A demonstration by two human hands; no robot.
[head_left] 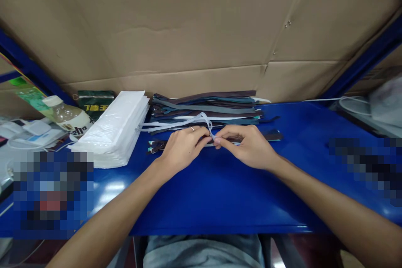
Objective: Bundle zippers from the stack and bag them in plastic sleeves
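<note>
Over the middle of the blue table point(220, 201), my left hand point(184, 146) and my right hand point(248, 144) meet fingertip to fingertip. Both pinch a white zipper point(204, 118), which loops up between them and trails left toward the white envelopes. A ring shows on a left finger. Beneath my hands lies a small row of dark zippers point(273, 136), largely covered by my fingers. Just behind is a pile of brown, grey, teal and white zippers point(207, 104) laid lengthwise. The exact end of the strip in my fingertips is too small to make out.
A stack of white padded envelopes point(117, 123) stands left of the zippers. Farther left are a capped bottle point(67, 115), a dark green packet point(96, 102) and white chargers point(34, 127) with cables. Cardboard point(176, 21) walls the back; a plastic-wrapped object point(387, 100) sits right.
</note>
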